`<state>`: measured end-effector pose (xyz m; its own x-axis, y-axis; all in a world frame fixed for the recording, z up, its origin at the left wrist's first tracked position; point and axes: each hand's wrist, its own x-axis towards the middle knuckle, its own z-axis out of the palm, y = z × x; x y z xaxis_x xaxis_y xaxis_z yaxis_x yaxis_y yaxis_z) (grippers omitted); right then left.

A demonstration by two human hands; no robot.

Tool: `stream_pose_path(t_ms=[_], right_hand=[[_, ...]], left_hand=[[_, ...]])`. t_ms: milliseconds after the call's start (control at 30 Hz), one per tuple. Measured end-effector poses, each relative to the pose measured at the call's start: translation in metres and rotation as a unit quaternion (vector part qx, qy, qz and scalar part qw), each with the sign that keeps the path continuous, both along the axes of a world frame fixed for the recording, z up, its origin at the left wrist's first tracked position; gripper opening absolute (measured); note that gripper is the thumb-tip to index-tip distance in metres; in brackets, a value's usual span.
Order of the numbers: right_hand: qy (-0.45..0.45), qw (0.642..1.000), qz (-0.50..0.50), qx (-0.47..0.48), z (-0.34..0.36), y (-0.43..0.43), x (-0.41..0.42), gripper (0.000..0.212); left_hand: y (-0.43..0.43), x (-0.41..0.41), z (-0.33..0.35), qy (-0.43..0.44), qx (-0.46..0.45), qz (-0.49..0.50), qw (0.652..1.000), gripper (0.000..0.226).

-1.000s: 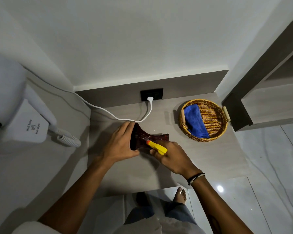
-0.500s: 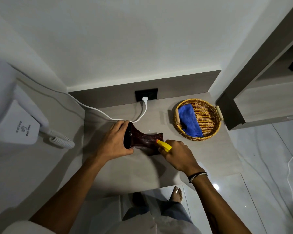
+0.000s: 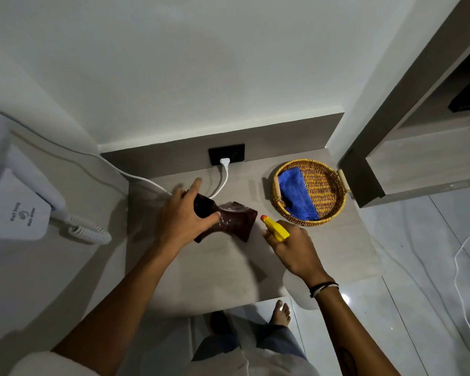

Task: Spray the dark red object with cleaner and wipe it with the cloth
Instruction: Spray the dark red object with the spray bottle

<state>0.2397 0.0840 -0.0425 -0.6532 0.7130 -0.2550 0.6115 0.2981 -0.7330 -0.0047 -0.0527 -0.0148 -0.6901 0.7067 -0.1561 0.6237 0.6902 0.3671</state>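
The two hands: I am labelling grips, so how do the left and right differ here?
The left hand wraps one end of the dark red flared object, index finger extended; the right hand closes around the yellow spray bottle. The left is on the object, the right stands apart from it. Both are bare and above the grey counter.

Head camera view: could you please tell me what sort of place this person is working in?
Probably a hotel room vanity corner. A wall-mounted hair dryer with a coiled cord hangs at the left, a wicker tray holds a folded blue cloth, and a socket sits behind the small counter.
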Motion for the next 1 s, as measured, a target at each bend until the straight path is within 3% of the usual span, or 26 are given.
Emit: stream_pose_path(t_ms=[133, 200, 333, 400, 500, 600, 733, 800, 933, 1000], right_hand=[[-0.005, 1.0, 0.007, 0.003, -0.001, 0.0, 0.004, 0.032], [-0.005, 1.0, 0.014, 0.0, -0.003, -0.001, 0.006, 0.032], [-0.006, 1.0, 0.021, -0.011, -0.008, -0.004, 0.006, 0.031], [-0.006, 0.999, 0.028, -0.014, -0.01, -0.006, 0.005, 0.031], [-0.002, 0.999, 0.038, -0.017, -0.012, -0.009, 0.002, 0.031], [-0.002, 0.999, 0.051, -0.018, -0.012, -0.01, -0.002, 0.03], [0.001, 0.995, 0.097, -0.027, -0.008, -0.013, -0.007, 0.027], [0.007, 0.991, 0.127, -0.033, -0.003, -0.015, -0.011, 0.026], [0.005, 0.984, 0.178, -0.019, 0.006, -0.02, -0.024, 0.031], [0.004, 0.983, 0.184, 0.003, 0.008, -0.023, -0.028, 0.031]], left_hand=[[-0.006, -0.012, -0.004, -0.13, 0.006, 0.095, 0.987, 0.063], [-0.013, -0.014, -0.01, -0.177, 0.009, 0.129, 0.976, 0.053], [-0.026, -0.019, -0.017, -0.23, 0.01, 0.19, 0.954, 0.059], [-0.032, -0.02, -0.018, -0.239, -0.003, 0.163, 0.957, 0.075], [-0.041, -0.011, -0.015, -0.223, -0.008, 0.114, 0.968, 0.096], [-0.048, 0.001, -0.014, -0.206, 0.036, 0.091, 0.974, 0.097], [-0.055, 0.008, -0.006, -0.221, 0.001, 0.041, 0.974, 0.138], [-0.055, 0.012, -0.003, -0.192, -0.024, 0.006, 0.981, 0.147], [-0.046, 0.021, 0.0, -0.034, 0.015, -0.063, 0.997, 0.112], [-0.04, 0.025, 0.003, -0.027, 0.02, -0.07, 0.997, 0.107]])
